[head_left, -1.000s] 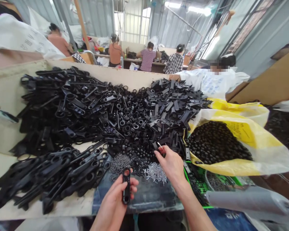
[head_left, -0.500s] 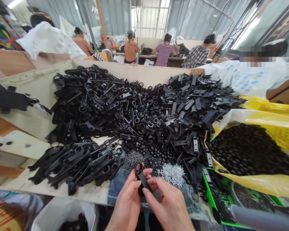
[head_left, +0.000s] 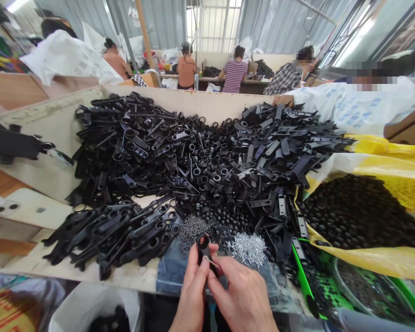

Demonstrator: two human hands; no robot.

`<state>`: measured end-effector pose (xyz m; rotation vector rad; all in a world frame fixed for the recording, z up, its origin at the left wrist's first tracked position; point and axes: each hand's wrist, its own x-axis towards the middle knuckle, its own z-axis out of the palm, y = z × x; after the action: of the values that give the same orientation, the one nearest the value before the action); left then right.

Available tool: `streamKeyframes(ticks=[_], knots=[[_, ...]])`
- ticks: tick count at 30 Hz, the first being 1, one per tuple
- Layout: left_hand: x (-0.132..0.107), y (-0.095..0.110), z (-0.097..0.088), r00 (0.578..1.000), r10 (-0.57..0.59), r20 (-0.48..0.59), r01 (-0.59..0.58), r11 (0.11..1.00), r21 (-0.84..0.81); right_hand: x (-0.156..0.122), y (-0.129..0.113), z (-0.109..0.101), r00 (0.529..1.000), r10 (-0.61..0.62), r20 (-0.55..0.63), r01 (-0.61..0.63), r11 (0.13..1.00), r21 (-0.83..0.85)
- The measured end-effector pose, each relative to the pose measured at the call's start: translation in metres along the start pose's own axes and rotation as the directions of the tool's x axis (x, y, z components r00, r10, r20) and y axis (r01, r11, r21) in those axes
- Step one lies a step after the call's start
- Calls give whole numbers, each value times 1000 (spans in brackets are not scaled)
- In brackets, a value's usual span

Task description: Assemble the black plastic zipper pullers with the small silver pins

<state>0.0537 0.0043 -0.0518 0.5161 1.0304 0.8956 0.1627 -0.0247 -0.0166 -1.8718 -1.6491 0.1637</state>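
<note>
A black plastic part with a ring at its top end (head_left: 204, 241) is upright between my hands, over the dark mat (head_left: 171, 274). My left hand (head_left: 192, 288) wraps round it, with the thumb pressed on its front. My right hand (head_left: 244, 290) has its thumb and forefinger closed at the part's lower right side. Between its fingertips and my left thumb shows a thin metal pin (head_left: 212, 263); its far end is hidden. Just beyond my hands lie a heap of silver pins (head_left: 247, 248), a heap of small grey metal pieces (head_left: 192, 228) and black balls (head_left: 230, 222).
Large piles of black ringed parts (head_left: 134, 143) and flat black pieces (head_left: 276, 143) fill the walled table. Similar ringed parts (head_left: 114, 235) lie in a row at left, near a phone (head_left: 34, 207). At right are a yellow sack (head_left: 363, 258) and green tray (head_left: 300, 276). Several people sit beyond.
The black part has turned so its ring faces me more openly. My left thumb has moved up onto its front, and the metal pin now lies across it.
</note>
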Motion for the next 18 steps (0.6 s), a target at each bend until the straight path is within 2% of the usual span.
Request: streamKeyframes(ticks=[4,9,12,15,18], knots=[[1,-8,-7,998,16,-59,-15,1000,28,0,1,-3,999,-46,26,47,999,-15],[0,-3,4,998,-65,-8,64,997,-48,-1,1,4,996,-81,31,83,993,-79],[-1,4,7,992,-125,32,127,990,-63,-3,6,-1,991,-71,112,78,995,-67],[-3,14,4,993,-117,29,118,993,-2,-3,15,-17,977,-11,214,-10,996,94],[-6,25,2,993,-97,73,88,989,121,3,24,-29,965,153,214,-207,944,256]])
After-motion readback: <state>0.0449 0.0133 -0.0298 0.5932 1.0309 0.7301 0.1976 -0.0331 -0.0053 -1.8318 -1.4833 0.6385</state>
